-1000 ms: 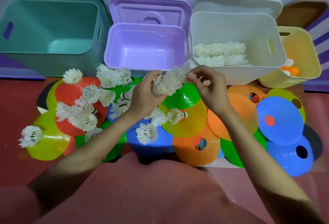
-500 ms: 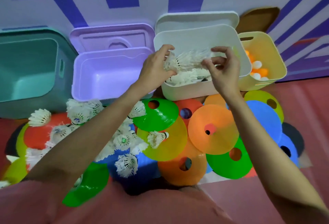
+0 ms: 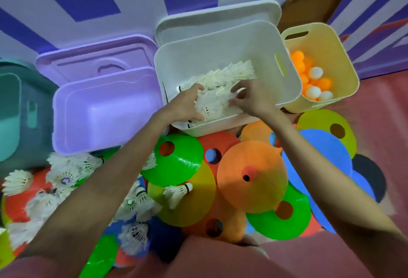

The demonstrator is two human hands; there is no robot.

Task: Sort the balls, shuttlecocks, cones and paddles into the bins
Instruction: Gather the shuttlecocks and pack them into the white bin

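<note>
Against a purple-striped wall on red flooring, both the left hand (image 3: 187, 106) and right hand (image 3: 251, 98) curl round a nested stack of white feathered shuttlecocks (image 3: 215, 103) inside the white plastic bin (image 3: 220, 41); light, crushable feathers probably favour gripping the cork ends.

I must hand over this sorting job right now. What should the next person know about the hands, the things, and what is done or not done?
Hands: left hand and right hand are both inside the white bin, holding a stack of shuttlecocks low over the ones already there.
Done: some shuttlecocks lie in the white bin; orange and white balls are in the yellow bin.
Left: loose shuttlecocks remain on the floor at the left, one on a yellow cone. The cones are all unsorted. The purple bin holds nothing visible. No paddles are clearly visible.
</note>
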